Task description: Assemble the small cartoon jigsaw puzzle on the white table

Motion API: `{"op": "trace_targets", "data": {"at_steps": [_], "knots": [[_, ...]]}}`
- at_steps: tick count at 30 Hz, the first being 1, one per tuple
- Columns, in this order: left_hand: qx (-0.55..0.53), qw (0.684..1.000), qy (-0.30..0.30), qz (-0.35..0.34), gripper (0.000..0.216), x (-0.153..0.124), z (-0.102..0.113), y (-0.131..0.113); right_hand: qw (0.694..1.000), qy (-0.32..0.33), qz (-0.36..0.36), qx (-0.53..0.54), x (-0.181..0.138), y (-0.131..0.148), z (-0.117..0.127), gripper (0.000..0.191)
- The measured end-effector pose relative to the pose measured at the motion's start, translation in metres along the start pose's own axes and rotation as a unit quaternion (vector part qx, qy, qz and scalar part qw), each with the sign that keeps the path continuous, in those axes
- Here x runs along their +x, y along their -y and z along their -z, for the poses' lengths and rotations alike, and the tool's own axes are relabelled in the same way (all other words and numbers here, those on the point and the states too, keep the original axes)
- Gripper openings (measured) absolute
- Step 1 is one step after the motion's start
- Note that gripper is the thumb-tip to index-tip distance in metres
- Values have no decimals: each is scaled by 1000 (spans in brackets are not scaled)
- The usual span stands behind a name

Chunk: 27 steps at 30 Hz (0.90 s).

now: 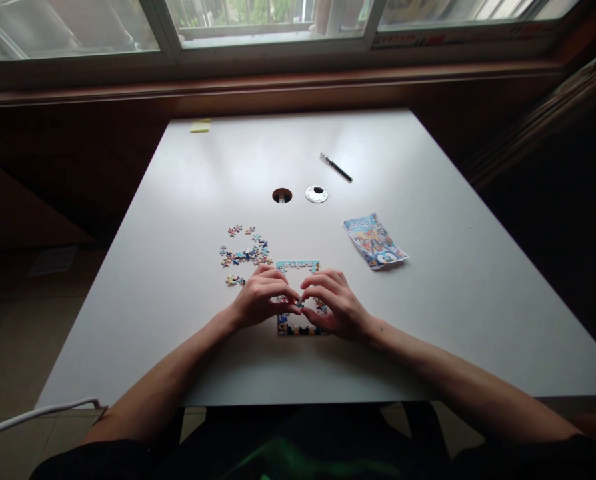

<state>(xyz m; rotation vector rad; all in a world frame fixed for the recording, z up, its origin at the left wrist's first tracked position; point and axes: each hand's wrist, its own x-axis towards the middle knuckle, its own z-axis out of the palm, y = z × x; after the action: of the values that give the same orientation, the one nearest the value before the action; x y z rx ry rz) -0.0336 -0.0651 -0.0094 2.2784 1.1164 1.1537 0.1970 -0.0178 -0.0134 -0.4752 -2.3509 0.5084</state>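
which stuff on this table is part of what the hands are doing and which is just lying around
In use: puzzle under the left hand and right hand; loose pieces beside it; picture packet, probably its guide.
Lying about: pen; yellow notes; round cap by the hole.

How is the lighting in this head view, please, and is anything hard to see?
Head view: daylight from the window leaves glare on the table; the room around is dark; left hand and right hand on the puzzle are sharp; loose pieces too small to read.
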Motion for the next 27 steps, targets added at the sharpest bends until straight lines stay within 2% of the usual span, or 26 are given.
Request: {"op": "trace_targets", "data": {"at_steps": [8, 14, 18, 27], "knots": [[10, 1000, 10, -4, 25, -1, -3, 2, 1000, 9, 11, 0, 0, -2, -1, 22], [61, 998, -8, 3, 33, -6, 2, 7, 999, 23, -8, -28, 1, -4, 4, 16], [94, 995, 3, 26, 27, -9, 9, 8, 998, 32, -22, -58, 9, -9, 7, 11], [130, 991, 9, 16, 17, -10, 11, 9, 993, 53, -38, -98, 32, -24, 7, 11]]}}
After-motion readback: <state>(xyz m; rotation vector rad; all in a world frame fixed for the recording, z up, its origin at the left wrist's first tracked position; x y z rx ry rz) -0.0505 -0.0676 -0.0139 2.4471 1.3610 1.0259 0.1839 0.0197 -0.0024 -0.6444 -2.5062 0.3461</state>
